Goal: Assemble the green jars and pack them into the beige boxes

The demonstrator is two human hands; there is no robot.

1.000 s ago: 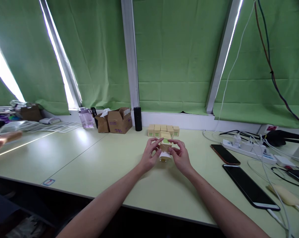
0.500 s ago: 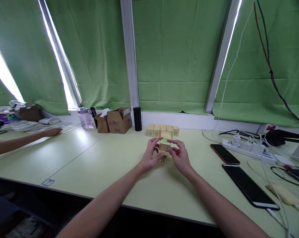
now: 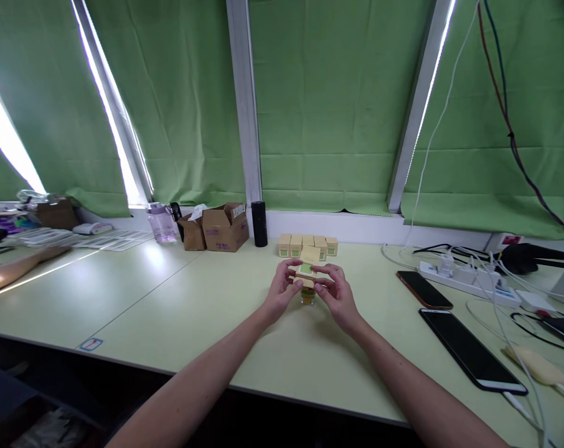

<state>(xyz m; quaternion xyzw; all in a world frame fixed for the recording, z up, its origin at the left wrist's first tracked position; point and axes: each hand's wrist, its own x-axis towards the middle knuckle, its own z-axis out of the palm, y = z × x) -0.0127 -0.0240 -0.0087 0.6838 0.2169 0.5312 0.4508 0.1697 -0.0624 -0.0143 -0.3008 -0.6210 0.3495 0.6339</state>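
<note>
Between my two hands is a small kraft cardboard box [image 3: 305, 269] with a green patch on its side and an opened flap on top. My left hand [image 3: 282, 290] grips its left side with fingers and thumb. On the right side, my right hand [image 3: 338, 295] holds the same box. Directly below the box, a small glass jar [image 3: 307, 296] with yellowish contents stands on the table; its top is hidden by the box and fingers. Several similar small boxes [image 3: 296, 244] stand in a row just behind my hands.
Phones [image 3: 471, 348], a power strip [image 3: 469, 283] and loose cables lie at the right. Along the wall stand a black cylinder [image 3: 259, 224], an open carton [image 3: 226, 229] and a purple water bottle [image 3: 161, 223]. A co-worker's arm [image 3: 25, 264] reaches in at far left.
The small box has shifted slightly left and tilted, and more of the glass jar shows beneath it. At far left the co-worker's arm has drawn back.
</note>
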